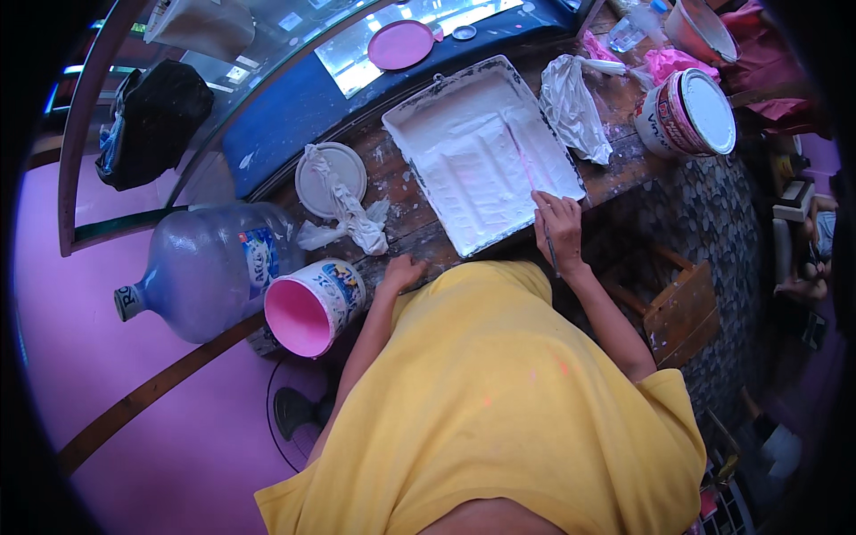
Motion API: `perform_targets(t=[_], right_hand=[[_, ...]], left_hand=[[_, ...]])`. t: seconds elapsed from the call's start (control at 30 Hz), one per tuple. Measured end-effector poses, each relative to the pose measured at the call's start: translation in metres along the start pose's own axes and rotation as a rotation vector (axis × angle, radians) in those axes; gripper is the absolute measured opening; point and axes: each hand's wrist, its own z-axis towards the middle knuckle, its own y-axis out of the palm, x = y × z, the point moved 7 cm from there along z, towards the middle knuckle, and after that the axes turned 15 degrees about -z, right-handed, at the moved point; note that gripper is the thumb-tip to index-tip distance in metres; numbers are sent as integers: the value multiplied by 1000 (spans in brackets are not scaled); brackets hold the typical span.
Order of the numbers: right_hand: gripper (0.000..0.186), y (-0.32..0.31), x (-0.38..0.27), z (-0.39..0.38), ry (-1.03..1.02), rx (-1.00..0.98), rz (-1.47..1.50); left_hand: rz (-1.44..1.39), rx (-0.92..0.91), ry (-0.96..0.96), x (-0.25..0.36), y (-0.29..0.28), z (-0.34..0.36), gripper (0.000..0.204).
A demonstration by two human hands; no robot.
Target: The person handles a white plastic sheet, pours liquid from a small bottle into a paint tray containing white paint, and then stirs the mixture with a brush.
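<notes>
A paint tray [489, 156] coated in white paint lies on the wooden table, with a thin pinkish line in its paint. My right hand [558, 227] is at the tray's near right corner, closed on a thin paintbrush [552, 254]; its dark, slim handle sticks out below the fingers, and its tip is hard to make out. My left hand [405, 271] rests at the table's near edge, left of the tray, with its fingers curled in and nothing visible in them. A white bucket with a pink inside [301, 314] lies tipped on its side next to my left forearm.
Left are a large water jug [209, 267], a round lid [331, 178] and a crumpled plastic bag [354, 214]. Right are a white bag [575, 107] and a paint bucket [685, 114]. Behind is a glass-sided case with a pink lid [400, 45]; a wooden stool [682, 314] stands below right.
</notes>
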Motion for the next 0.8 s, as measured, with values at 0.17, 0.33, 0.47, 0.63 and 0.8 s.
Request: perform_targets(t=[0.17, 0.33, 0.47, 0.63, 0.8], right_hand=[[28, 2, -43, -3, -58, -51, 198], [22, -8, -19, 8, 117, -27, 233], [21, -20, -1, 21, 204, 39, 134], [21, -16, -46, 21, 77, -62, 222], [22, 5, -43, 24, -18, -43, 321]], left_hand=[[12, 1, -4, 1, -2, 0, 53], [3, 9, -14, -1, -3, -1, 53], [-6, 16, -5, -2, -1, -1, 53], [10, -3, -26, -1, -2, 0, 53], [-10, 12, -14, -2, -2, -1, 53]])
